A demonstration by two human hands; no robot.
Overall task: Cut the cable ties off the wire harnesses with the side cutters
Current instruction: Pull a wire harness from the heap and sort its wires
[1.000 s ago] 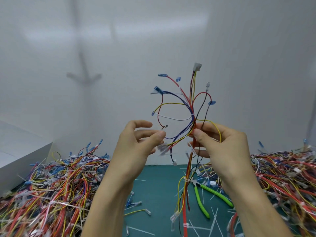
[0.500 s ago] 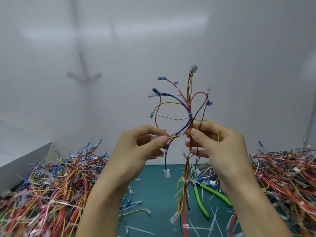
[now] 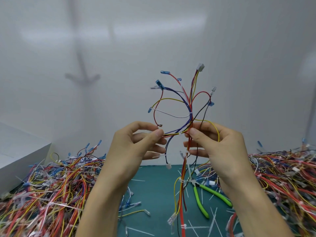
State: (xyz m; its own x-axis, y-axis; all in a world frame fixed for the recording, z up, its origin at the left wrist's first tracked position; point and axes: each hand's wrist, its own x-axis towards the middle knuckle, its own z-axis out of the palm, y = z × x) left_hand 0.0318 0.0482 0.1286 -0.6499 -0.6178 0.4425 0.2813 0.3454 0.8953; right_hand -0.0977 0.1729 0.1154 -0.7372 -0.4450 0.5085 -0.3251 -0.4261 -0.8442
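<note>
The left hand (image 3: 135,142) pinches a side branch of the wire harness (image 3: 190,103) between thumb and forefinger, its other fingers loosely curled behind. The right hand (image 3: 220,142) pinches the main trunk just beside it, thumb against forefinger, with a yellow loop arching over its knuckles. Between the 2 pinches a small white cable tie (image 3: 180,133) binds the branch, another sits on the trunk just above the right thumb, and a 3rd shows lower down on the hanging tail. The harness is held in the air above the middle of the green mat (image 3: 153,194), its blue-capped ends fanning upward. The side cutters (image 3: 200,200) lie untouched on the mat below the right wrist, near the right heap (image 3: 282,177) of harnesses. A left heap (image 3: 51,185) covers the mat's left edge beside a white box (image 3: 20,154), and snipped ties (image 3: 140,231) litter the near edge. The harness looks light and floppy, and its thin wires look springy and easy to nick. I judge it best held on the trunk close to each tie, with the bundle pulled taut so the blades meet only plastic.
</note>
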